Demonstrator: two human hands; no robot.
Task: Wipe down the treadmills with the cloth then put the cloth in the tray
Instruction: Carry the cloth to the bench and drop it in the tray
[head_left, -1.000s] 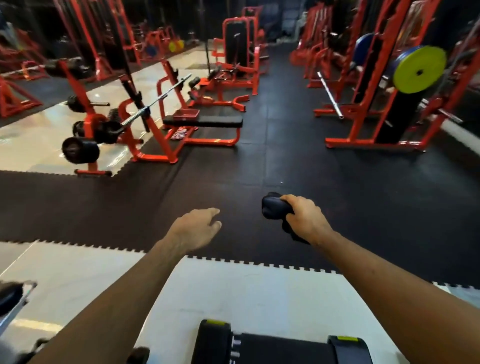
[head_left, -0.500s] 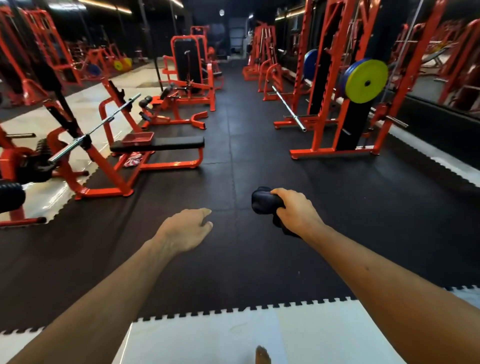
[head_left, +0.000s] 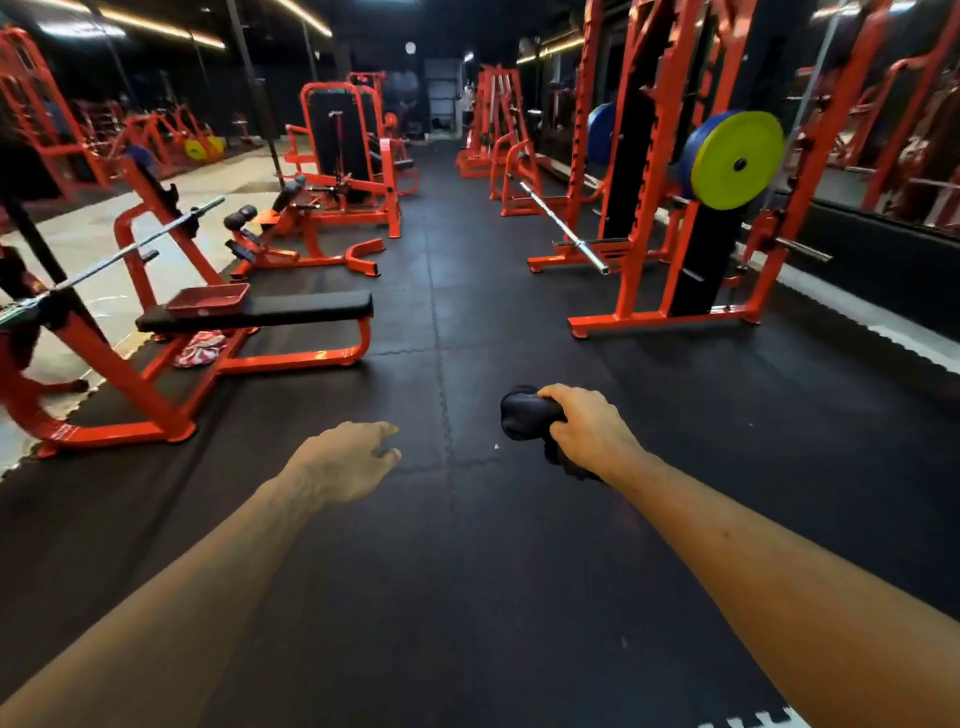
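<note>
Okay, right hand (head_left: 592, 434) out in front, fingers curled tight round a dark balled-up cloth (head_left: 523, 415). The wad bulges out on the thumb side and a bit more of it pokes out below the wrist. Left hand (head_left: 345, 462) is out too, palm down, fingers loose and slightly bent, holding nothing and touching nothing. Both arms are over the black rubber floor mat (head_left: 467, 571), well above it.

The red tray (head_left: 205, 310) sits on the near end of a black padded bench (head_left: 317, 306), ahead and left, well apart from the cloth. I can't tell if anything is in the tray. A red-and-white patterned rag (head_left: 200, 349) lies on the floor under that bench, between the orange frame legs. A barbell (head_left: 135, 244) rests on the bench uprights.

On the right is an orange rack (head_left: 644, 208) with a yellow weight plate (head_left: 737, 160) on its side, and another bar (head_left: 563, 228) angles down beside it. More orange machines line the aisle behind.
</note>
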